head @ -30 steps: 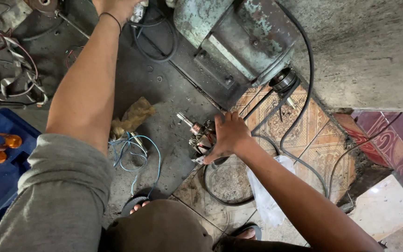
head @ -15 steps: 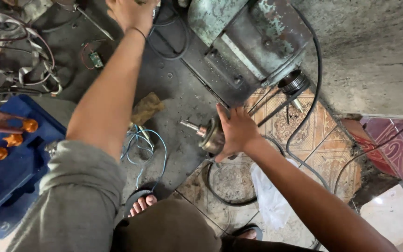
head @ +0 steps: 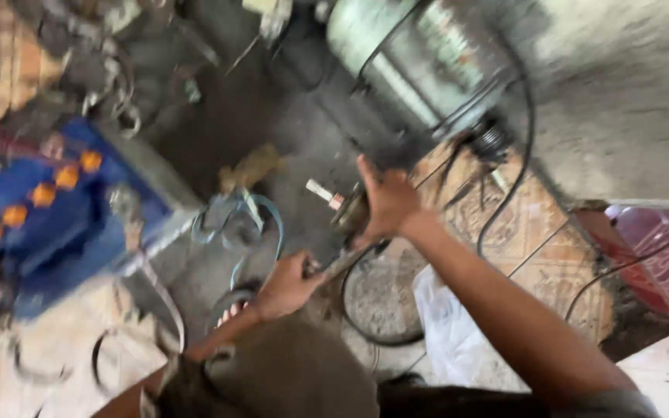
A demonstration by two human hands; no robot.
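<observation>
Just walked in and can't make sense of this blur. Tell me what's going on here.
A person crouches over a grimy floor. The right hand grips a small motor part with a shaft, holding it upright. The left hand holds a slim tool angled toward the part's base. A blue tool tray sits to the left, a large green motor above.

Grimy floor: blue case, green motor, wires.

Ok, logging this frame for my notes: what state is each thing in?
Small motor: on the floor, shaft pointing left, gripped by the right hand.
Tool: held in the left hand, tip at the motor.
Blue case: open.
Black cable: looped on the floor.
</observation>
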